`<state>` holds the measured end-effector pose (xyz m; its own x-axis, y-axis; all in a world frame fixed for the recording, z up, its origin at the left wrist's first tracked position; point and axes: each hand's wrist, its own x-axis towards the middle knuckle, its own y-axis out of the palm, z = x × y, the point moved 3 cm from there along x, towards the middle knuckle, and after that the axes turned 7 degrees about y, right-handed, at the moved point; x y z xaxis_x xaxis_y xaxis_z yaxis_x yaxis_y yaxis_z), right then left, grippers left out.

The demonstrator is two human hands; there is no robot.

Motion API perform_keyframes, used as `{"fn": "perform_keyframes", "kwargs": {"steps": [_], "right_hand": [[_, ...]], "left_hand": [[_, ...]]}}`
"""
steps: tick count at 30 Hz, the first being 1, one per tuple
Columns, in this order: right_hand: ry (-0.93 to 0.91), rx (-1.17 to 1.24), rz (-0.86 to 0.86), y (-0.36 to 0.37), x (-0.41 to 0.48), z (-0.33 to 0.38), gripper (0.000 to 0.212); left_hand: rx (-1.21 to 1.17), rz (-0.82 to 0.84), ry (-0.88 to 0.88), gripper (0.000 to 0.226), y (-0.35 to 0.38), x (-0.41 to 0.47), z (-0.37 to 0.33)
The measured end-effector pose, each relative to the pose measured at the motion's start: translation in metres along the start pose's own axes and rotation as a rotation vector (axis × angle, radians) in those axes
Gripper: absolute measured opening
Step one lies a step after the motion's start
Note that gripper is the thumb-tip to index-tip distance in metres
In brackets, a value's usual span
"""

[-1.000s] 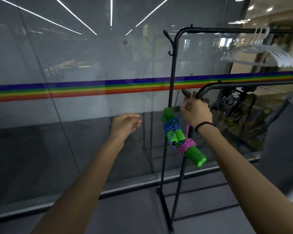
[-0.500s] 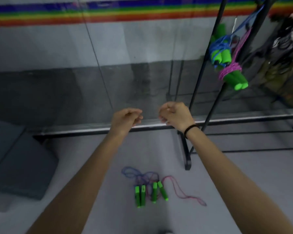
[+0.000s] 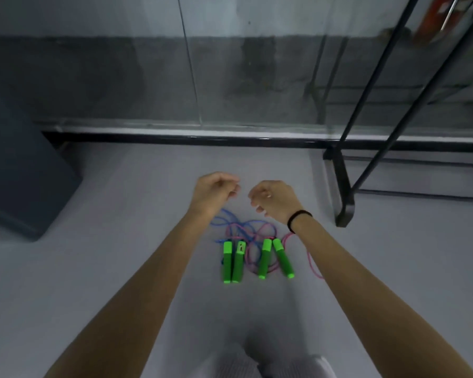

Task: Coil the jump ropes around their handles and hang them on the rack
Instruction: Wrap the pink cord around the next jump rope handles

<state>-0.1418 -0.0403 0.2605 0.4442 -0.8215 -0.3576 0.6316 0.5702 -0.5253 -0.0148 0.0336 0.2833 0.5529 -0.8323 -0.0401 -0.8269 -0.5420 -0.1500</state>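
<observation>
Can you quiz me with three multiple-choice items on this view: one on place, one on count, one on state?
1. Where do the bright green plastic jump-rope handles lie?
A. On the pale grey floor
B. On the black metal rack
C. In a hand

2. How many green handles show?
A. Two
B. Four
C. Six

3. The blue and pink ropes are:
A. Coiled
B. Loose and tangled
C. Hung

A: they rest flat on the floor.
B: two pairs lie side by side.
B: loops sprawl beyond the handles; left hand and right hand hold nothing.
</observation>
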Motion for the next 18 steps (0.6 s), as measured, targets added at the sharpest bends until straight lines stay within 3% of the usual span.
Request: {"fn": "perform_keyframes", "kwargs": {"steps": [8,15,18], "right_hand": [[0.021,-0.147,0.023,0.126,0.095,-0.170,0.012],[0.201,-0.364,0.033,0.139,0.104,-0.235,0.016],[0.292,-0.403,0.007,0.148,0.122,-0.265,0.031]], "left_hand": [[0.055,-0.005,0.061,0.022,0.017,0.002,0.198],[0.053,-0.057,-0.031,0.025,0.007,-0.008,0.213],[0.057,-0.043,-0.038,0.026,0.009,-0.003,0.210]]}}
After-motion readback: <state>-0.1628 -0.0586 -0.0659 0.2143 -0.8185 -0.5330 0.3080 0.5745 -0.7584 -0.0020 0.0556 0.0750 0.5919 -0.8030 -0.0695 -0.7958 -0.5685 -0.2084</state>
